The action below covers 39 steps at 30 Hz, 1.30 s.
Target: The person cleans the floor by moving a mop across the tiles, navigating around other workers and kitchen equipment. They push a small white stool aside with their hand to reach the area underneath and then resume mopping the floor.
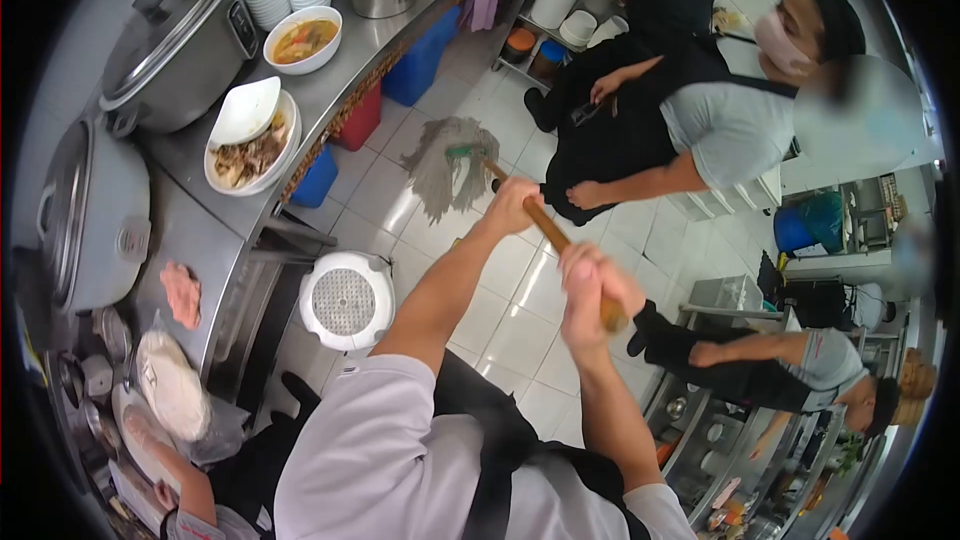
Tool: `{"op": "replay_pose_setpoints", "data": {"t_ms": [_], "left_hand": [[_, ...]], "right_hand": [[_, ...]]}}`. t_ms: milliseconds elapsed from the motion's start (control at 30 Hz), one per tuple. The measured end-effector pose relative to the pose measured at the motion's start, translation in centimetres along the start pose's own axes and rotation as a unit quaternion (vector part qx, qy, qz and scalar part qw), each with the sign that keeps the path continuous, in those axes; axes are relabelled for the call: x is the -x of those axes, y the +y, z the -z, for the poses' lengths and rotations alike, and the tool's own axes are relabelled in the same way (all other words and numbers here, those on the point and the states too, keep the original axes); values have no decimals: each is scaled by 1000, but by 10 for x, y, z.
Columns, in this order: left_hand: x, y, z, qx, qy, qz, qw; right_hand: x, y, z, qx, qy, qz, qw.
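Note:
Both of my hands are wrapped round the wooden handle of a mop (550, 228). My left hand (511, 206) grips it lower down, nearer the mop head. Higher up, close to the handle's end, my right hand (597, 290) is closed round it, slightly blurred. The grey string mop head (438, 178), with a green clamp, lies spread on the white tiled floor (512, 285) beyond my left hand.
A white plastic stool (347, 301) stands left of my arms. Along the left runs a steel counter (200, 240) with cookers and bowls. A masked co-worker (700, 120) sits ahead right. Other people work at lower left and right. Blue bins (420, 65) stand under the counter.

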<state>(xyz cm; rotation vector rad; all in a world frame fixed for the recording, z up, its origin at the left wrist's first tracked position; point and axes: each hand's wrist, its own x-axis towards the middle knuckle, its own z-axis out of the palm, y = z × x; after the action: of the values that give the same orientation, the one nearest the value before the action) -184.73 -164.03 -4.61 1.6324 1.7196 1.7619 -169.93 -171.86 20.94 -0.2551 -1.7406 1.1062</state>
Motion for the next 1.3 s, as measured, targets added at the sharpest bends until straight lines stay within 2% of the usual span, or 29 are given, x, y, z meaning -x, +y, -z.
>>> {"op": "replay_pose_setpoints", "data": {"t_ms": [33,133,200,267,333,400,533,633,667,733,833,933,967,1067,1167,1233,1300], "left_hand": [[-22,-24,0,50,-13,15,999],[-75,-43,4,-116,95,73,986],[-90,-54,-6,-148,159,132,967],[-93,-60,5,-128,99,230,960],[-73,-44,34,-49,-87,362,927],[-12,-69,35,-50,-167,295,940],[70,-55,63,-80,-372,467,798],[85,-39,74,-68,-393,493,773],[86,-40,71,-77,-345,491,796],[84,-46,59,-92,-245,479,838],[44,-33,42,-92,-126,408,899],[17,-10,18,-151,-126,211,958],[11,7,18,-121,-145,179,966],[28,16,-3,-69,-138,-30,987],[40,36,-13,-7,-189,7,982],[39,37,-17,6,-157,-7,987],[30,30,-23,18,-135,-14,991]], "right_hand": [[-19,28,-6,-10,25,9,1000],[-70,94,-23,-76,40,30,996],[-89,136,-31,-108,55,32,992],[-108,172,-43,-75,77,40,993],[-123,216,-48,-52,107,26,993],[-129,253,-53,-1,98,29,995],[-102,285,-45,64,35,23,997],[-52,262,-27,63,3,-31,998],[-32,251,-19,62,-13,-63,996],[-13,198,-12,106,-21,3,994],[21,116,12,111,-62,-21,992],[35,27,31,83,-78,-62,992],[35,0,37,85,-65,-93,990],[27,-65,49,87,-6,-154,984],[6,-96,50,18,-13,-99,995],[-1,-104,47,-61,5,-69,996],[-2,-98,43,-46,79,-104,990]]}}
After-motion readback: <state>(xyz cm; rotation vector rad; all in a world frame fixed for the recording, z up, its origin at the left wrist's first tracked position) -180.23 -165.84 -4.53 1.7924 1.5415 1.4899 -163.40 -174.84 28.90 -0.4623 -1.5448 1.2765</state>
